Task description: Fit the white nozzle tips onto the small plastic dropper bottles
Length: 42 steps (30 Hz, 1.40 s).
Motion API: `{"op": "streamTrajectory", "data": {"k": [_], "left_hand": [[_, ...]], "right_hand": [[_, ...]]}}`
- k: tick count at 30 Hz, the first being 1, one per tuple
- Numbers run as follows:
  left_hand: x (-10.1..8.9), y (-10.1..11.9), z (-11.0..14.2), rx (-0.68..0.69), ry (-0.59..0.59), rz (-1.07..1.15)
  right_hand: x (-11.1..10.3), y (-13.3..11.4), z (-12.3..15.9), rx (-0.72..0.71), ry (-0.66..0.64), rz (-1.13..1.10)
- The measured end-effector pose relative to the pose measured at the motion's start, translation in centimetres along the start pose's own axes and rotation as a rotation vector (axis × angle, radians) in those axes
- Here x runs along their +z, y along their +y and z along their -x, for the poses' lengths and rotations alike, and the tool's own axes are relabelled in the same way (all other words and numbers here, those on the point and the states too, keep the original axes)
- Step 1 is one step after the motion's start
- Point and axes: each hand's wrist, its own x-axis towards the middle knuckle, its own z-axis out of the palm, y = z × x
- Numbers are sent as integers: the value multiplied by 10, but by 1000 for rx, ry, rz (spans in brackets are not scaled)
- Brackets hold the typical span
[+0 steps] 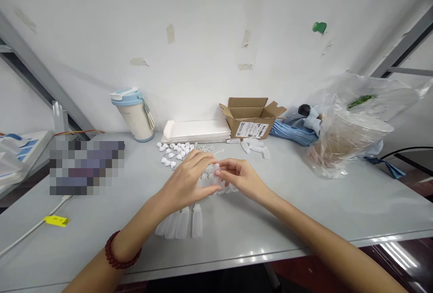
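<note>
Between my two hands, over the middle of the table, a small translucent plastic bottle (217,178) is held upright. My left hand (192,176) grips it from top and bottom, the thumb low and the fingers at its neck. The fingertips of my right hand (238,175) pinch it near the top; whether a small part sits there is hidden. Several more bottles lie behind the hands, partly covered. Nearer the front edge, a row of similar bottles (182,223) lies on the grey table (270,234). White pointed caps (171,149) are scattered beyond my left hand.
A cream tumbler with a blue lid (133,115) stands at the back left, beside stacked white packets (198,130). An opened cardboard box (252,119) has loose bottles (259,148) before it. At right sit blue cloth (294,133) and a plastic-bagged container (352,135). A cable (34,223) runs left.
</note>
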Motion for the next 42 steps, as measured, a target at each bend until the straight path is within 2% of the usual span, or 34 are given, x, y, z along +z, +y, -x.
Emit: {"op": "streamTrajectory", "data": {"k": [7,14,17,20,25,38,40,42], "left_hand": [[-11,8,3,38,-187,-29],[-22,27,11,-32,-487,-32],[-21,34,15,-80,-614,-17],[-18,37,18,-109,-693,-27],[-15,35,18,-134,-725,-12],[-23,15,20,-232,-694,75],[-27,11,18,-260,-677,102],[-28,6,15,-301,-610,109]], "right_hand": [[2,-3,2,146,-26,-33],[1,-4,8,278,-376,-7],[1,-5,13,330,-527,22],[0,-4,15,373,-654,52],[-1,0,16,389,-720,122],[-2,2,10,403,-787,132],[-2,4,8,403,-791,124],[-3,5,7,399,-793,118]]}}
